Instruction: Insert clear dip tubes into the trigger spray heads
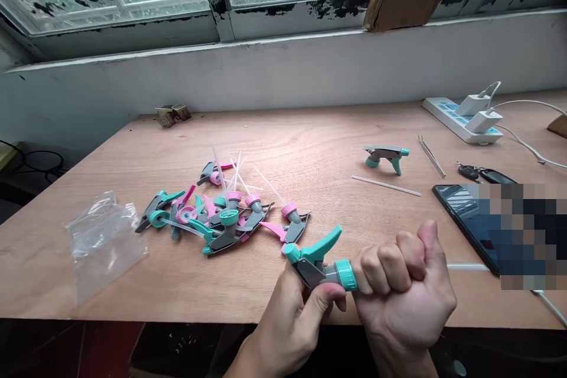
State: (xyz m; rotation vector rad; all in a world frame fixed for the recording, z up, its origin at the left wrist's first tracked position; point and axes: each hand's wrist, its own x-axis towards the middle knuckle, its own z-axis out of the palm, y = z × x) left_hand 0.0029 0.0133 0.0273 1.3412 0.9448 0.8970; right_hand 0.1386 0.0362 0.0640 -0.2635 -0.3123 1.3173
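My left hand grips a trigger sprayer head, grey with a teal trigger and teal collar, tilted with its collar to the right. Against that collar is my right hand, a closed fist with the thumb up; whatever lies inside its fingers is hidden. A whitish strip shows to the right of the fist, and I cannot tell whether it is a tube or a cable. Left of my hands lies a pile of sprayer heads in grey, teal and pink, several with clear tubes sticking up.
Another teal sprayer head and a loose clear tube lie on the wooden table. Tweezers, keys, a phone and a power strip are at right. A clear plastic bag lies left.
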